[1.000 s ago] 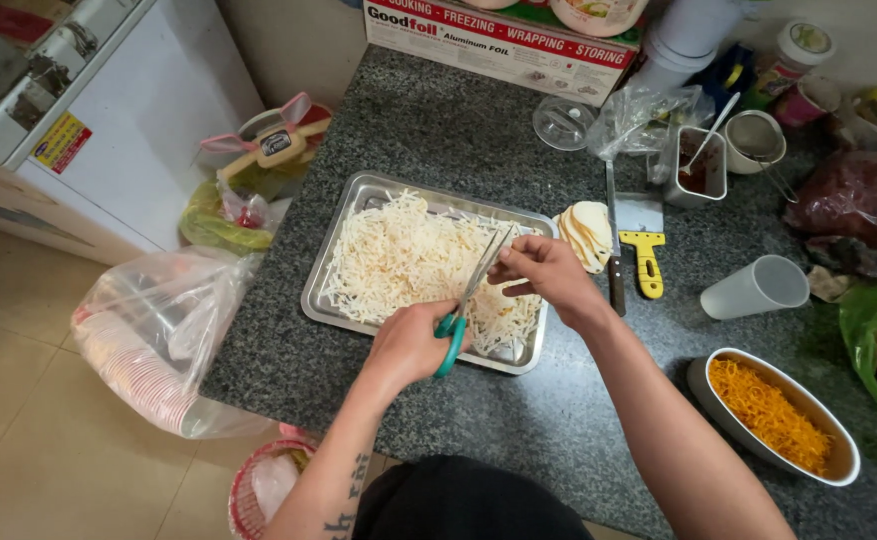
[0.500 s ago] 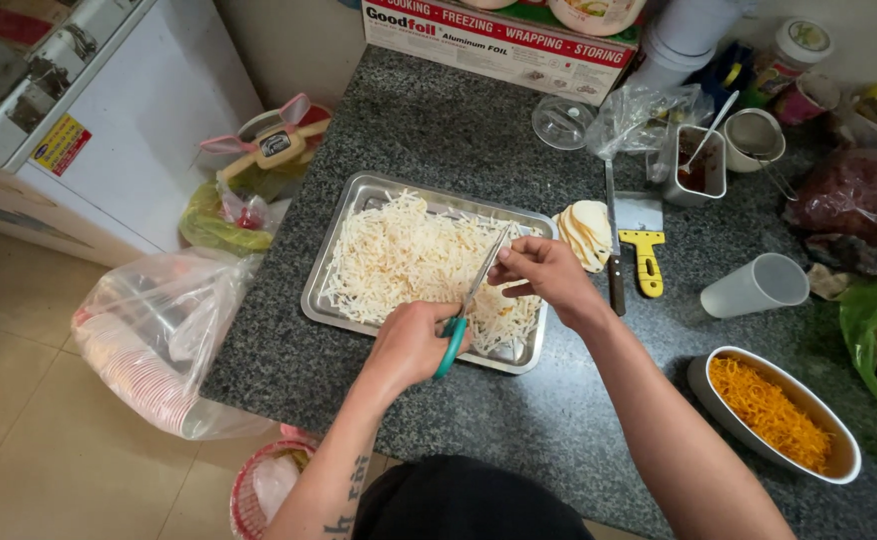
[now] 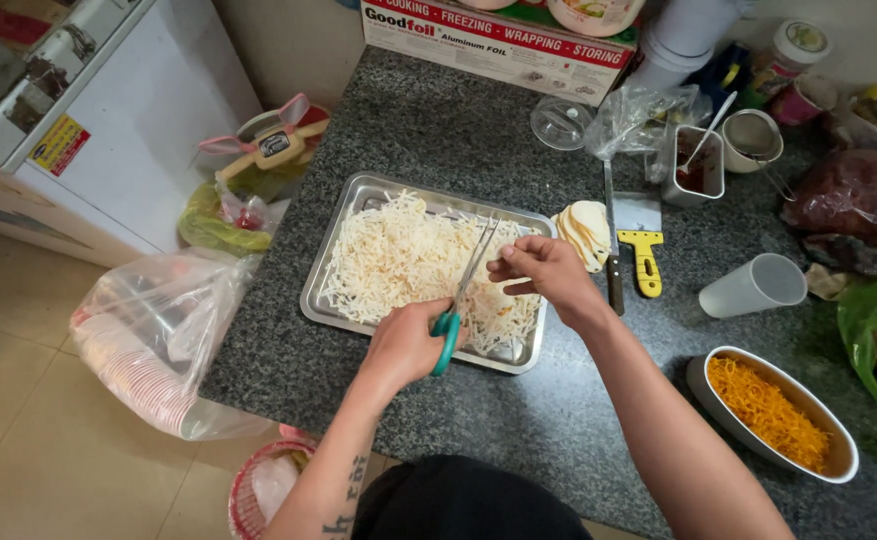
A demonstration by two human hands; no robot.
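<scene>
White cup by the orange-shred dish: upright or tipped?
Tipped. The cup lies on its side on the counter, mouth pointing right.

- Long flat carton, white with a red band and a green strip, is laid along the back edge of the dark stone counter.
- Small slanted label, yellow with a red part, is stuck on the side of the white appliance at left.
- Small dark tag is seen on the yellow-and-pink item beside the counter's left edge; detail too small to tell.
- White tub with a green-printed lid is stood at the back right of the counter.
- Clear bag of stacked cups is set on the floor at left.
</scene>
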